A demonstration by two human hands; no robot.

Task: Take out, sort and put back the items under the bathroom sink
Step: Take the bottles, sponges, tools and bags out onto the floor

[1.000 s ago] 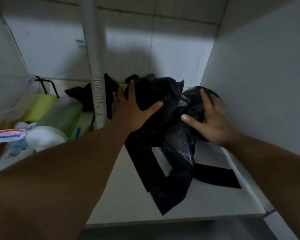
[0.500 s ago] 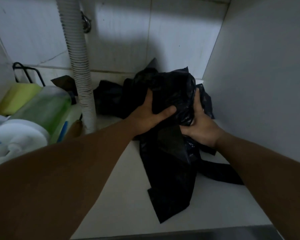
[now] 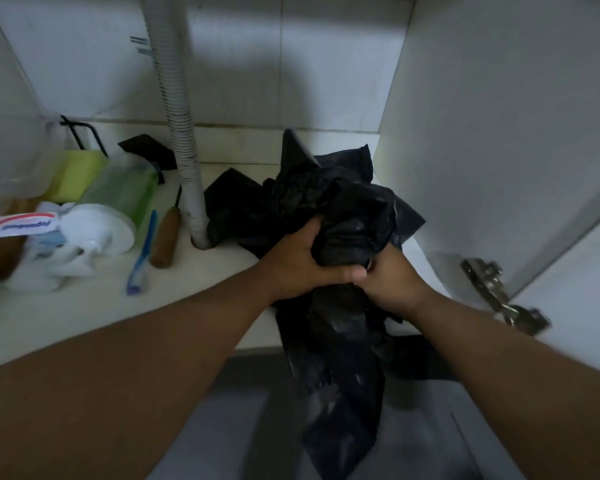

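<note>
Well, the only writing that can be read sits far out from the left hand (image 3: 300, 265): a toothpaste box (image 3: 16, 226) with a red stripe, its blue lettering upside down and looking like "Pepsodent" (too blurred to be sure). Between that box and the left hand lie a white bottle (image 3: 99, 232), a green bottle (image 3: 127, 192), a blue toothbrush (image 3: 142, 255) and a wooden-handled tool (image 3: 167, 242), all on the pale cabinet shelf (image 3: 84, 306). Beyond the left hand a white ribbed drain hose (image 3: 184, 140) comes down to the shelf in front of a tiled back wall (image 3: 291, 64). Out past the right hand (image 3: 392, 282) stands the white side panel, with a metal door hinge (image 3: 499, 296) near the wrist. Both hands are close together, thumbs nearly touching, each clenched on a crumpled bundle of black plastic bags (image 3: 329, 216). The bundle bunches above the knuckles over the shelf's front right part, and a glossy, creased tail hangs below the hands, past the shelf edge.
</note>
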